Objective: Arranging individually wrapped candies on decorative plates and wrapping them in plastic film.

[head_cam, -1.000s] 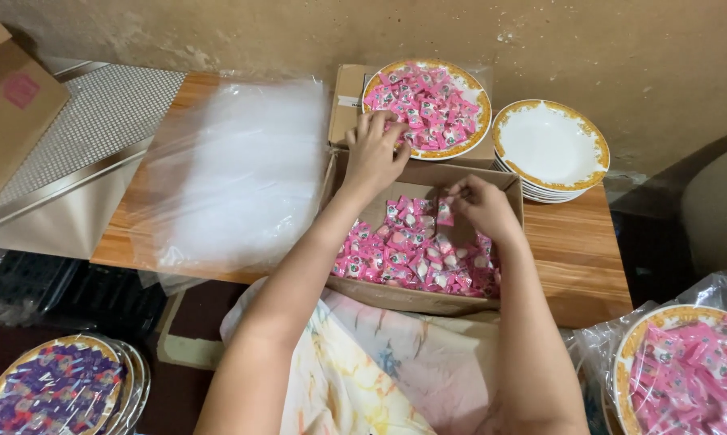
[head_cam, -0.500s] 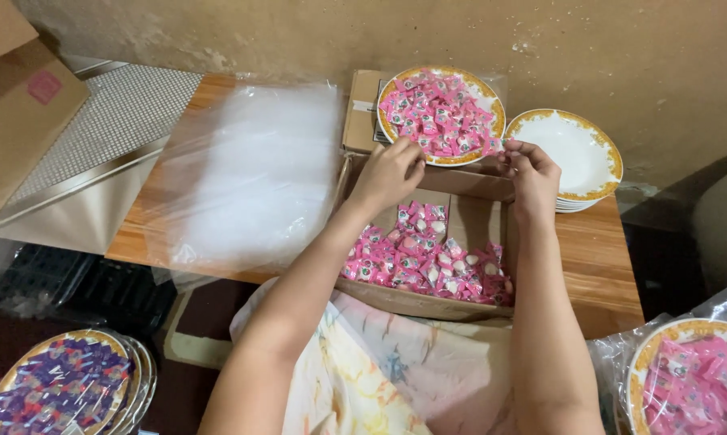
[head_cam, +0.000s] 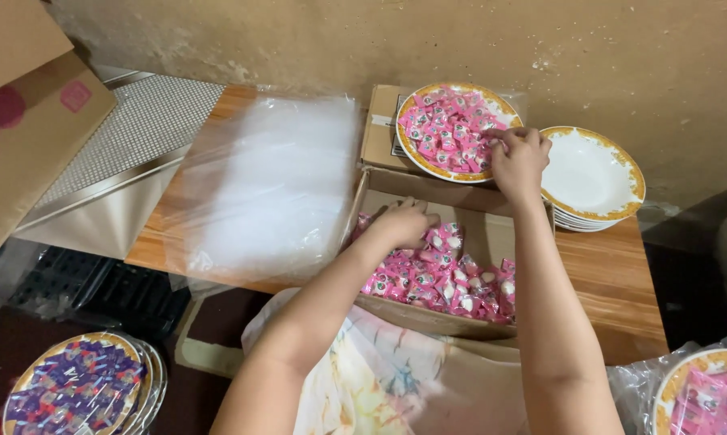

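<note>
An open cardboard box [head_cam: 395, 187] on the wooden table holds several pink wrapped candies [head_cam: 444, 278]. My left hand [head_cam: 403, 223] is down in the box, fingers curled over the candies. My right hand [head_cam: 518, 159] reaches past the box to a gold-rimmed plate [head_cam: 428, 165] piled with pink candies, fingertips on the sweets at its right edge. Whether either hand grips candies is hidden by the fingers.
A stack of empty white gold-rimmed plates [head_cam: 593, 173] sits right of the filled plate. Clear plastic sheets [head_cam: 275, 185] lie on the table's left. Wrapped plates of purple candies [head_cam: 73, 391] stand lower left, a wrapped pink one [head_cam: 702, 395] lower right. A brown carton [head_cam: 25, 121] is at far left.
My left hand dropped from the filled plate's edge down into the box. My right hand rose from the box to the filled plate's right edge.
</note>
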